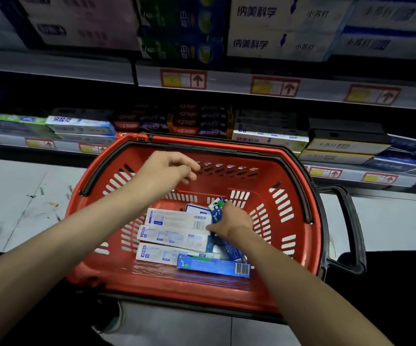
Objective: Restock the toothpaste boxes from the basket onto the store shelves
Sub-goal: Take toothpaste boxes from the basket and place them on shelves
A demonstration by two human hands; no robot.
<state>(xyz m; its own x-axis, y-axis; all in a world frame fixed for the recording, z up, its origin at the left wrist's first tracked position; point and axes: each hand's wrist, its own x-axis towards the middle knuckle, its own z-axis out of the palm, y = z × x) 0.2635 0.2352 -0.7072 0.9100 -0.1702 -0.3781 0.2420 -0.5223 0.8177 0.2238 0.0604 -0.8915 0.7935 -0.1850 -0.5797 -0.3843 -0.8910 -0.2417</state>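
A red plastic basket (pixel 271 156) stands on the floor in front of the shelves. Several toothpaste boxes lie in it: three white ones (pixel 177 219) side by side, a blue one (pixel 211 267) nearest me, and a blue-green one (pixel 216 203) at the back. My right hand (pixel 231 221) is down in the basket, its fingers curled on the dark blue box (pixel 231 250) at the right end of the white boxes. My left hand (pixel 169 168) hovers above the basket's far side with loosely curled fingers and holds nothing.
The low shelf (pixel 351 174) behind the basket carries rows of toothpaste boxes with price tags on its edge. A higher shelf (pixel 226 81) holds large white and blue boxes. The basket's black handle (pixel 351 221) sticks out to the right. Grey floor tiles lie to the left.
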